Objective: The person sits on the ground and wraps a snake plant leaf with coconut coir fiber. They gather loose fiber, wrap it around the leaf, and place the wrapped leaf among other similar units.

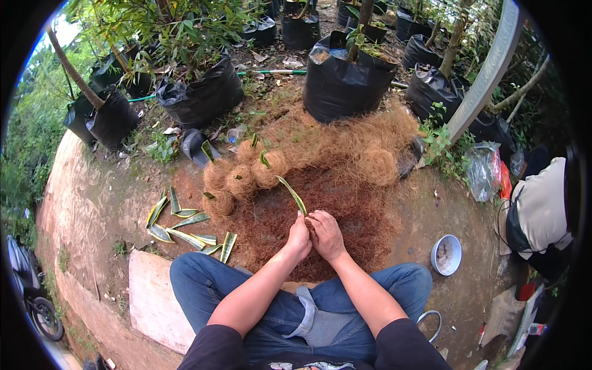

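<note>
My left hand (299,237) pinches the lower end of a snake plant leaf cutting (293,194), which points up and to the left. Brown fibre shows between the fingers, where my right hand (326,235) cups it against the leaf's base. Both hands are above a spread of dark reddish coir (360,231). Beyond them to the left sits a cluster of round coconut-fibre balls (240,180) with cut leaf tips sticking out. Several loose snake plant leaf pieces (187,238) lie on the ground at the left. A heap of light coconut fibre (377,166) lies at the upper right.
A bowl (446,255) stands right of my knee. Black grow bags with plants (347,88) line the far side, near a dark slipper (196,147). A metal post (485,69) slants at the right, by a clear plastic bag (483,171). A pale slab (157,296) lies at the left.
</note>
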`<state>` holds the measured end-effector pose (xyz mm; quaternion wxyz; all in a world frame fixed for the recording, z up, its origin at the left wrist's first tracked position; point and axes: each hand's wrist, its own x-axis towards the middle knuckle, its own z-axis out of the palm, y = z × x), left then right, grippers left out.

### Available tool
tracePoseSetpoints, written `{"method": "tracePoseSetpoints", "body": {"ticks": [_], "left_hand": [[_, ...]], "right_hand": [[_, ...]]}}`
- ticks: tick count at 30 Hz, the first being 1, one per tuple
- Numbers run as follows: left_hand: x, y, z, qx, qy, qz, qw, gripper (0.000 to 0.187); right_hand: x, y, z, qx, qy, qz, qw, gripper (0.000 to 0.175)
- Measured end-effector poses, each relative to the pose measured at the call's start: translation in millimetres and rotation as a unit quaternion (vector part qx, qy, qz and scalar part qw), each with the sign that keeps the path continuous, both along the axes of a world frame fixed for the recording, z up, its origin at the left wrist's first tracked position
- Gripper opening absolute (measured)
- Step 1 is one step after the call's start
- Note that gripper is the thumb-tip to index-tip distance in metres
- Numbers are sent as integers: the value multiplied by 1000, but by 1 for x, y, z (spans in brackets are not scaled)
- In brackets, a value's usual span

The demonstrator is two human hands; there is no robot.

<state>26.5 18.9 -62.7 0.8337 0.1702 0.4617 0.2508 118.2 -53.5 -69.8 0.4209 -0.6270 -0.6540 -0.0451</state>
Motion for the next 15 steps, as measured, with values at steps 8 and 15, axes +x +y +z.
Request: {"method": "tracePoseSetpoints", "body": {"ticks": [8, 15], "left_hand": [[-3, 3, 4, 81, 9, -26, 996, 55], [9, -8, 8, 137, -5, -25, 990, 45]], "right_hand": [[-2, -6, 34, 24, 166, 39, 985, 55], [-4, -1, 24, -66, 475, -52, 876, 62]]}}
